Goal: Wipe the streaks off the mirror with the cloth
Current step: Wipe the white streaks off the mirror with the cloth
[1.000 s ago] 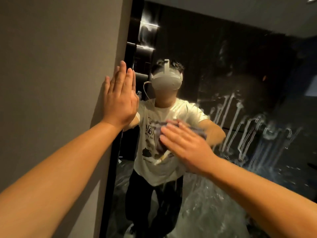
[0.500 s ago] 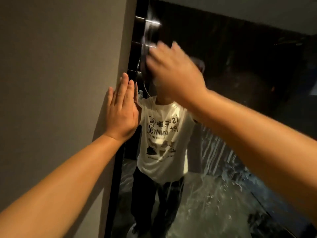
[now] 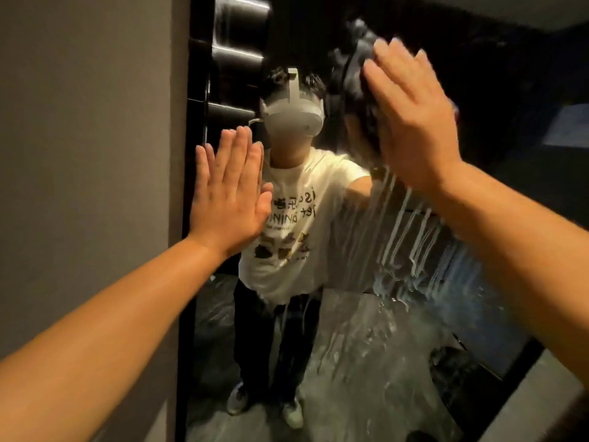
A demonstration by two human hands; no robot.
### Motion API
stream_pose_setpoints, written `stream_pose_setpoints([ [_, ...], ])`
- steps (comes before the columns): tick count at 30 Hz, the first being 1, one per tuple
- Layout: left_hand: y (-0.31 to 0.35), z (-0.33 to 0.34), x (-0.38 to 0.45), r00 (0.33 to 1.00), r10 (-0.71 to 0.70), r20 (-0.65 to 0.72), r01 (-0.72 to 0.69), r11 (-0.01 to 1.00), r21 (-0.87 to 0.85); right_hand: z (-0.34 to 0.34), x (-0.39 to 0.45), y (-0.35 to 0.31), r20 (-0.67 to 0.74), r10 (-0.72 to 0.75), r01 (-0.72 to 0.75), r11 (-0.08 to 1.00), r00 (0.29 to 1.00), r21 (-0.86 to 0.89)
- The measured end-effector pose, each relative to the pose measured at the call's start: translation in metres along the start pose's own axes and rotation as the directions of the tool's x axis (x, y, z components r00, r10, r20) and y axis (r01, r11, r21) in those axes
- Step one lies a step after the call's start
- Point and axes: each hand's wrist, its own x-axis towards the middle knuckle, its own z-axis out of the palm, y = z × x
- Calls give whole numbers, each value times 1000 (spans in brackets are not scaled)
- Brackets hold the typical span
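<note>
Cloth [image 3: 353,81] is dark, blurred, bunched up high on the mirror [image 3: 497,129], sticking out past the fingertips and to the left of the right hand [image 3: 411,122]. Most of it is hidden behind the palm. The right hand lies flat over it, fingers [image 3: 387,60] extended and close together, pointing up and tilted a little left, palm pressing the cloth against the glass. No curl or pinch visible; it reads as a flat-palm press, not a grasp. Motion blur on the fingertips and the cloth edge.

White streaks [image 3: 401,231] run down the glass directly below the right wrist, a cluster of vertical drip lines spreading lower right. More smeared wet patches lower down on the mirror. The cloth sits above the streaks, not on them.

Left hand [image 3: 229,193] is open and flat, fingers straight and together, thumb out to the right. It presses at the mirror's left edge, where the dark frame [image 3: 186,122] meets the grey wall [image 3: 89,154]. It holds nothing. The left forearm comes in from the lower left, the right forearm from the lower right.

The mirror reflects the person in a white printed t-shirt [image 3: 296,218], dark trousers and a grey headset [image 3: 293,116]. The two hands are well apart, the right one higher than the left.
</note>
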Motion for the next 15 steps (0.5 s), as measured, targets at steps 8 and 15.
stream_pose_setpoints([
  [8,6,15,6,1000,4,-10,-3,997,81,42,4,25,49,55,-51,996,997,-76],
  [15,5,16,5,999,18,-48,-14,997,79,42,-212,-88,345,-305,271,952,888,142],
])
